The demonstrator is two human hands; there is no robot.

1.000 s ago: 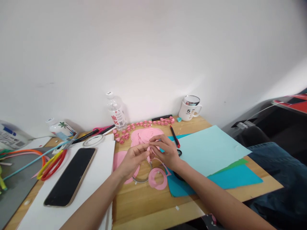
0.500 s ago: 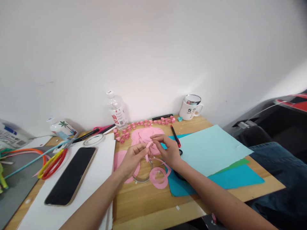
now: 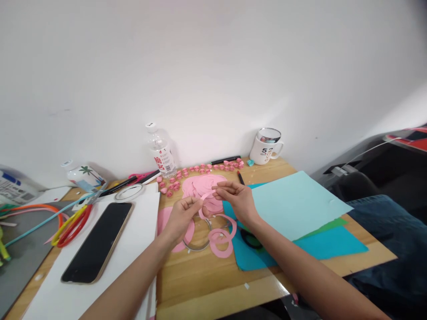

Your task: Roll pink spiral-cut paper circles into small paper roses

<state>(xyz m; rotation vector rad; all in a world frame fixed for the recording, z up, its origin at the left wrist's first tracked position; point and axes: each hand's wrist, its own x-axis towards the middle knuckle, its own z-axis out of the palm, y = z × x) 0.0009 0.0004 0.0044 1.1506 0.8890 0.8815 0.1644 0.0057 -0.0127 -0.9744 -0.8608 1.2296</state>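
Tabletop [image 3: 187, 284] bears bottle [image 3: 163, 158] and rings [image 3: 221, 254]; left hand [image 3: 180, 218] and right hand [image 3: 238, 201] seemingly pinch a pink strip [image 3: 207, 194].

A head-worn camera looks forward and down from close range over a wooden table [image 3: 187, 284] across the lower frame, the wearer's left hand [image 3: 183, 216] and right hand [image 3: 238, 200] near center, a white wall [image 3: 213, 66] filling the upper half.

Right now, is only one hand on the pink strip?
No, the left hand and the right hand both pinch the pink strip between them.
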